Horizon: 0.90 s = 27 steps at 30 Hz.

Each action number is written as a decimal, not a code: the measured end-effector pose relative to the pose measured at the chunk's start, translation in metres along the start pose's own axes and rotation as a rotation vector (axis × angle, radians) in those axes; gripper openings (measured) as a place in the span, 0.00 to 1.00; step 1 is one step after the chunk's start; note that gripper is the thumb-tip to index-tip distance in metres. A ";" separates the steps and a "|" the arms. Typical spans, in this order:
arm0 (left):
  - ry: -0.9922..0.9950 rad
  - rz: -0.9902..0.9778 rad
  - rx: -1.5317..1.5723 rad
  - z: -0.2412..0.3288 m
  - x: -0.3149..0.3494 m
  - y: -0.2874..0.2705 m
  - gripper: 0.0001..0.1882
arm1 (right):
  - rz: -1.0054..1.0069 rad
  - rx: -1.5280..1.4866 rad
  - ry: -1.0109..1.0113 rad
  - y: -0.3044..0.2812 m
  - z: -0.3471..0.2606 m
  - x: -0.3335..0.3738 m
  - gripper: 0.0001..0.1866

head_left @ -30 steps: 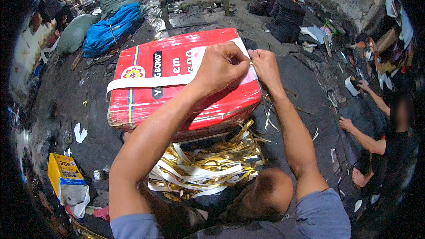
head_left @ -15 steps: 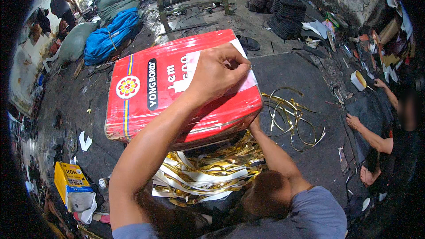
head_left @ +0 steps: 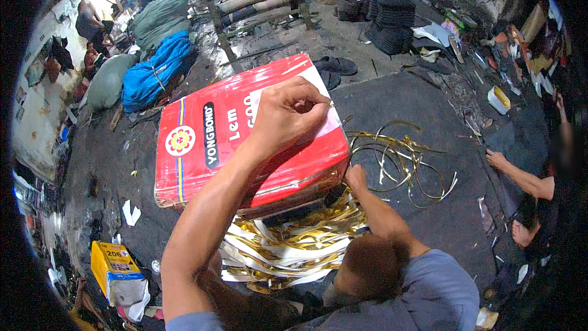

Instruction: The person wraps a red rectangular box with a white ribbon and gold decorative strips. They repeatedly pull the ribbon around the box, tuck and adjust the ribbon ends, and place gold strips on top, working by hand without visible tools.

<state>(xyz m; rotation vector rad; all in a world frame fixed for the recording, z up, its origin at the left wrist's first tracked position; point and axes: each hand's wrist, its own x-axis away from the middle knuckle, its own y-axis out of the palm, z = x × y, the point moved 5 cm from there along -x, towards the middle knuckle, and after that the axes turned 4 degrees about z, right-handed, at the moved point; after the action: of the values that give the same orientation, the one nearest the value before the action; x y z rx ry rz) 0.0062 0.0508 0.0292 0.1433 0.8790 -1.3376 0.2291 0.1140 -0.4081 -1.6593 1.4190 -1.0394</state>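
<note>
A red carton wrapped in clear film lies in front of me, tilted, with a white paper sheet on its top right part. Over that sheet my left hand is closed in a pinch, and something small and yellowish shows at its fingertips, too small to name. My right hand is closed beside the carton's near right edge; what its fingers hold is hidden. Below the carton, a heap of gold and white strips lies against my lap. Loose gold strips curl on the mat to the right.
Dark sandals lie beyond the carton. Black stacks stand farther back. A blue bundle rests at far left, a yellow box at near left. Another person's hand touches a dark sheet at right, near a yellow-lined container.
The carton and both arms appear slightly shifted as the whole view moves. My left hand keeps its pinch over the sheet. At right, the other person's upper hand has drawn back from the container.
</note>
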 end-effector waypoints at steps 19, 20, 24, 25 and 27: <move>0.332 -0.134 -0.135 0.017 0.002 -0.006 0.07 | 0.097 -0.079 0.319 -0.021 0.045 0.008 0.16; 0.335 -0.136 -0.154 0.018 0.002 -0.008 0.07 | 0.100 -0.029 0.298 -0.015 0.050 0.003 0.15; 0.393 -0.123 -0.174 0.009 0.012 -0.015 0.07 | 0.027 0.027 0.185 -0.008 0.057 0.007 0.14; 0.410 -0.148 -0.151 0.008 0.010 -0.014 0.08 | 0.046 0.052 0.147 -0.011 0.061 0.005 0.14; 0.511 -0.151 -0.173 0.013 0.007 -0.009 0.09 | 0.105 0.063 0.154 -0.018 0.069 0.004 0.15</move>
<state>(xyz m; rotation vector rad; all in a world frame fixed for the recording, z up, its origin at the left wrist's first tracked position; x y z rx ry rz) 0.0037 0.0354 0.0367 0.2965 1.4563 -1.3796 0.2988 0.1138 -0.4211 -1.4699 1.5386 -1.1606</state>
